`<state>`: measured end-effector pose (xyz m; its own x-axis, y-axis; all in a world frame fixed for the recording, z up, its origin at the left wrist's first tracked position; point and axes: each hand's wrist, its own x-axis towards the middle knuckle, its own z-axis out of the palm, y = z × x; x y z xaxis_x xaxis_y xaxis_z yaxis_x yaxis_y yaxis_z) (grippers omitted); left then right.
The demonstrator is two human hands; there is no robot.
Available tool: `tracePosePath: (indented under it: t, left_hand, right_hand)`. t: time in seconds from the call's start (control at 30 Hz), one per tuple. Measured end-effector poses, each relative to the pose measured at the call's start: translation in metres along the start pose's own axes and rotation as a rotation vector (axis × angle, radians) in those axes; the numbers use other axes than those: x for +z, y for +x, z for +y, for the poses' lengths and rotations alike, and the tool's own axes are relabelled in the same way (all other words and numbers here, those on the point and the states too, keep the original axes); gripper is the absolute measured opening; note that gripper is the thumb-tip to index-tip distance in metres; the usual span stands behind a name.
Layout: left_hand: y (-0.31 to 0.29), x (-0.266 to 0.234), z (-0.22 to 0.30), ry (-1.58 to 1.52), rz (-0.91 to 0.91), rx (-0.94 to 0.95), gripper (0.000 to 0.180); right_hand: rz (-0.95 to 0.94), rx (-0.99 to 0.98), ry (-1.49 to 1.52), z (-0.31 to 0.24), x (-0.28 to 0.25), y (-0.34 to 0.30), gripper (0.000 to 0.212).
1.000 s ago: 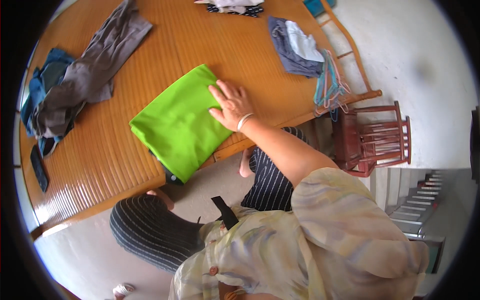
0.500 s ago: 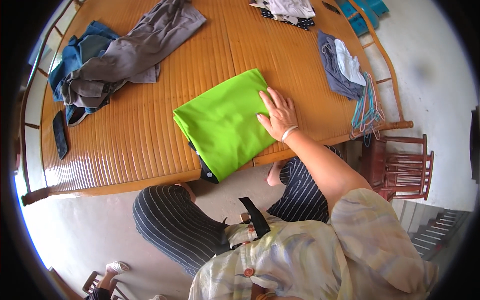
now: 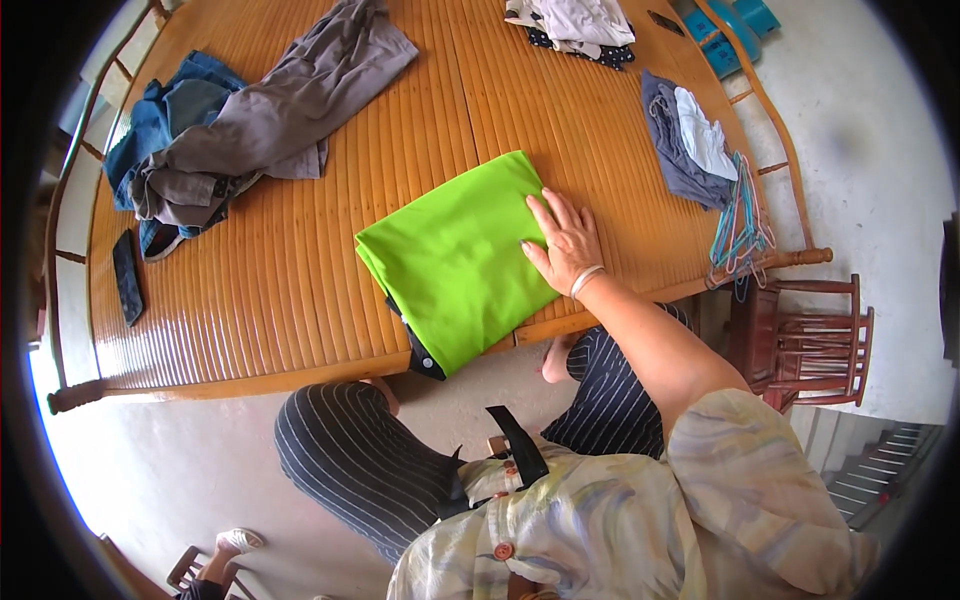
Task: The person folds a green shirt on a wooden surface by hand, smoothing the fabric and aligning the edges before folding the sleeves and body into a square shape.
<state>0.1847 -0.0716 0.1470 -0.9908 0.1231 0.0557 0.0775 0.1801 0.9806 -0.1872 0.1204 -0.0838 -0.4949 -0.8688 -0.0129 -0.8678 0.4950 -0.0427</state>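
A bright green folded cloth (image 3: 455, 255) lies on the slatted wooden bed or platform (image 3: 290, 270), its near corner reaching over the front edge. Dark fabric with a pale round snap or button shows under its left and near sides. My right hand (image 3: 568, 240), with a light bracelet at the wrist, rests flat on the cloth's right edge. Its fingers are stretched out and a little apart, and nothing is gripped. My left hand does not show.
Rumpled grey and blue clothes (image 3: 250, 125) lie far left, near a dark flat strip (image 3: 128, 275). Folded light clothes (image 3: 580, 22) sit at the back. On the right are grey trousers (image 3: 675, 140), a white cloth (image 3: 703, 135), hangers (image 3: 738, 225) and a wooden chair (image 3: 810, 340).
The whole view has shifted slightly, so everything appears a little lower and further right. My right hand stays flat on the green cloth, which looks unchanged.
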Motion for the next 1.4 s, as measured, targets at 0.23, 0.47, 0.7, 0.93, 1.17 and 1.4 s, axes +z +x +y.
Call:
tracePosePath:
  t: [0.23, 0.47, 0.7, 0.93, 1.17, 1.4]
  left_hand:
    - [0.001, 0.001, 0.000, 0.002, 0.009, -0.009, 0.036]
    - [-0.005, -0.003, 0.002, 0.003, 0.016, -0.012, 0.036]
    - [-0.008, -0.005, 0.002, 0.016, 0.027, -0.010, 0.036]
    - [0.002, -0.004, -0.001, 0.019, 0.027, -0.012, 0.036]
    - [0.002, -0.007, -0.001, 0.022, 0.031, -0.002, 0.036]
    - [0.008, -0.005, -0.008, 0.024, 0.028, 0.003, 0.036]
  right_hand:
    - [-0.021, 0.009, 0.003, -0.001, -0.001, 0.000, 0.064]
    - [-0.013, 0.012, 0.015, 0.001, -0.005, -0.004, 0.064]
    - [-0.060, 0.036, -0.030, -0.001, -0.004, -0.002, 0.064]
    - [-0.032, 0.031, -0.021, -0.002, -0.005, -0.001, 0.064]
    - [-0.043, 0.040, 0.000, 0.000, -0.005, -0.002, 0.064]
    - [-0.030, 0.029, -0.001, -0.001, -0.005, -0.001, 0.065]
